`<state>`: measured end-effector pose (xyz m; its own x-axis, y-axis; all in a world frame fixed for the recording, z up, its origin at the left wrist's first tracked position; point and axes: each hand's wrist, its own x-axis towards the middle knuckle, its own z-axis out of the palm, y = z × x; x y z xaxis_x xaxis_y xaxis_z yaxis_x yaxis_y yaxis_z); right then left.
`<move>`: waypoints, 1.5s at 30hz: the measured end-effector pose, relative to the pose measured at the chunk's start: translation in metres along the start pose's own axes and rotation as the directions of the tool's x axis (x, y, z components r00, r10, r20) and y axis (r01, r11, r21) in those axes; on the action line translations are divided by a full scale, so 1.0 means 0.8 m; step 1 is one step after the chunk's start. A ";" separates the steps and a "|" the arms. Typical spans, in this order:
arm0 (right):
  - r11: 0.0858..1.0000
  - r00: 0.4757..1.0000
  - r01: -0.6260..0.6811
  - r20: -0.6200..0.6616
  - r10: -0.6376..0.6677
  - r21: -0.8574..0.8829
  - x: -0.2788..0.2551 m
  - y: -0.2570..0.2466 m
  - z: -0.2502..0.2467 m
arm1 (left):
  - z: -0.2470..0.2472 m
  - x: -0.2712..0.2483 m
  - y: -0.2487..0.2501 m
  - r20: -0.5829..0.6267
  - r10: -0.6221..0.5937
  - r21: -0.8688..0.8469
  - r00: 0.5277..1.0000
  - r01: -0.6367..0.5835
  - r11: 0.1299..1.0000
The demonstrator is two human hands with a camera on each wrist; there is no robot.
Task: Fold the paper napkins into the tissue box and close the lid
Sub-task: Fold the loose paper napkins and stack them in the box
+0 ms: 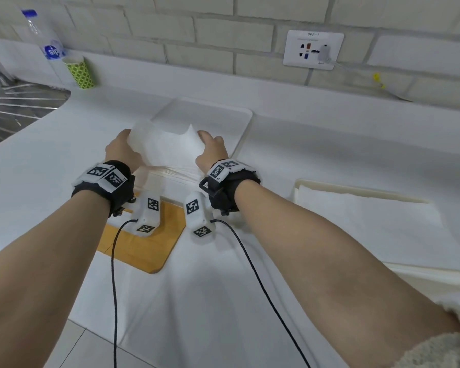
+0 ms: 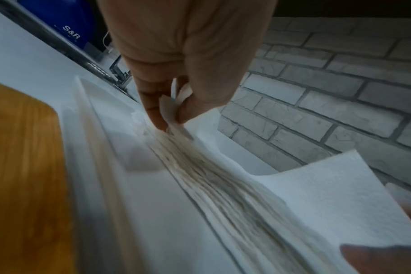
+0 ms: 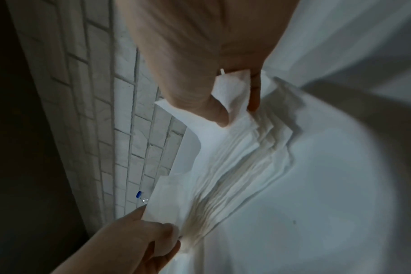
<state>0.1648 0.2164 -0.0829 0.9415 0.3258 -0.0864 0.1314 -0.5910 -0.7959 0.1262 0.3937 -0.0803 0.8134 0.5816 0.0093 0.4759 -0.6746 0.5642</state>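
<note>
Both hands are on the same top napkin [image 1: 168, 147]: the left hand [image 1: 121, 152] pinches its left corner between thumb and fingers, and the right hand [image 1: 210, 150] pinches the right corner the same way, so the sheet stands up between them and sags a bit in the middle. Right under the hands is the napkin stack [image 1: 175, 175], its layered edges fanned out; the wrist views show those edges clearly, though both are pretty blurry and dim. The raised sheet hides most of what's behind it, so I honestly can't tell where the tissue box [image 1: 239, 134] walls end, only a white rounded tray-like shape poking out past the hands on the far side and right. Near the wrists, on the person's side, there's a wooden board [image 1: 144, 248], partly covered by the wrist cameras and by white paper that runs toward the near edge of the tabletop [image 1: 316, 144]. Off to the right of the right hand sits another white tray [image 1: 356, 193] with paper in it, cut off by the forearm. Far left of the left hand: a green patterned cup [image 1: 81, 73], a water bottle [image 1: 41, 35] and a sink [image 1: 14, 102] edge. The brick wall [image 1: 223, 35] runs close behind.
</note>
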 end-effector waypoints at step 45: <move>0.948 0.989 0.136 0.094 -0.114 -0.286 0.020 -0.013 -0.013 | 0.010 -0.021 0.052 0.237 0.056 -0.827 0.970 0.171 0.535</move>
<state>0.1819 0.2199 -0.0700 0.8870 0.4590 -0.0513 0.3419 -0.7271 -0.5953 0.1348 0.3520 -0.0640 0.8950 0.4182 -0.1550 0.1174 0.1145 0.9865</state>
